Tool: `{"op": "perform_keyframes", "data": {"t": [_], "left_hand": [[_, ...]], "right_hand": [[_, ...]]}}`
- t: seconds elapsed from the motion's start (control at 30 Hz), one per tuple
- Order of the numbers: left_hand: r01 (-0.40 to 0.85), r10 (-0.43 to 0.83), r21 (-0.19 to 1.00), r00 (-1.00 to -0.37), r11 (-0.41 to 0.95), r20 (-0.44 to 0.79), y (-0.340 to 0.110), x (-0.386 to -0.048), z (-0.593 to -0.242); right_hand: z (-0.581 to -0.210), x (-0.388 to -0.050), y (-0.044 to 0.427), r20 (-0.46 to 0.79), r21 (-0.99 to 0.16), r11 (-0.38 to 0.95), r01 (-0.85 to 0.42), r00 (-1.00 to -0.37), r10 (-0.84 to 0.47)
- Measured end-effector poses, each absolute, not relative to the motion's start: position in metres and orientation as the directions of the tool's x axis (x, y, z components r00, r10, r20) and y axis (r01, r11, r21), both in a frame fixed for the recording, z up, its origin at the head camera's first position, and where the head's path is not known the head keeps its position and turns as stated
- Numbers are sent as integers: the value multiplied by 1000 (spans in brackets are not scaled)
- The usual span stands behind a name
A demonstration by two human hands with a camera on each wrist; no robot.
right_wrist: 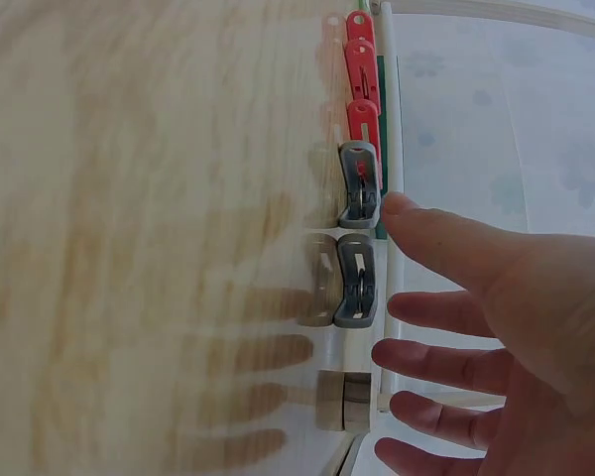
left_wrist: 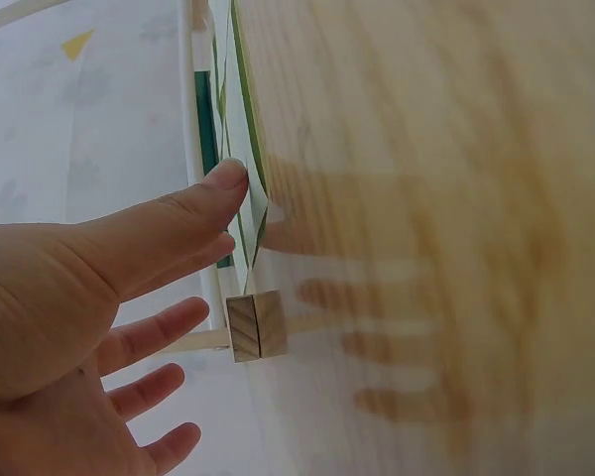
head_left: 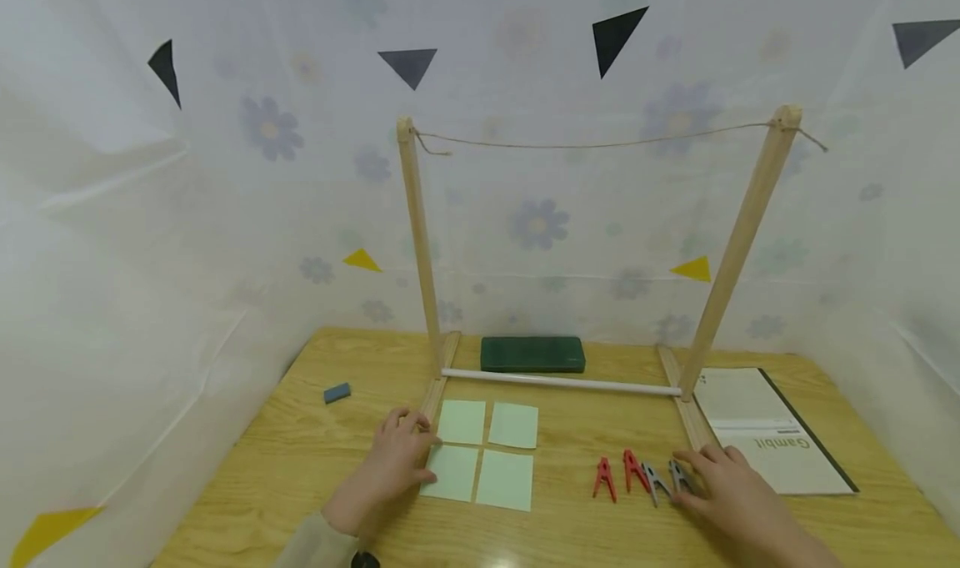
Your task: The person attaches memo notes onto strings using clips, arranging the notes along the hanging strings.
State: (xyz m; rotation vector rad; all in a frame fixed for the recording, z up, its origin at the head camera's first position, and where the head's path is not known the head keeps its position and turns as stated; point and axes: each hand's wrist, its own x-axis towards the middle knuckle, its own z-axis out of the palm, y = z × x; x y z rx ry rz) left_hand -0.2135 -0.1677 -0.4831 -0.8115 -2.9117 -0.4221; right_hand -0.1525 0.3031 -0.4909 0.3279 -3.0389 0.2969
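Five digits of the left hand stand apart with nothing gripped, thumb and forefinger at the left edge of the near-left pale green sheet; whether they touch it, I cannot tell. The right hand also holds nothing, its fingers spread, with thumb and forefinger either side of the outer grey clip; contact there is unclear too. Just left of that clip lies the inner grey clip, then two red clips, all on the wood-grain table. Three more pale green sheets complete a two-by-two block with the near-left one, narrow gaps between them. Behind the sheets and clips, a white rod joins the feet of two wooden posts, and a thin string sags slightly between their tops. Beyond the rod lies a dark green case; a blue block lies far left, and a "Gambit" notebook lies upside down to the right.
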Motion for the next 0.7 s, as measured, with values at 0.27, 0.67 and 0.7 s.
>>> {"op": "perform_keyframes", "data": {"t": [0.27,0.67,0.7], "left_hand": [[496,482,245,-868,833,117,-168,-214,-483],[471,477,257,-878,844,44,-165,-217,-479],[471,478,258,-878,844,41,-165,-218,-480]], "right_hand": [[-491,-156,304,28,-202,956,-211,-977,-209],[-497,-158,299,-6,-234,957,-170,-984,-176],[-497,-158,299,-7,-237,957,-166,-985,-173]]}}
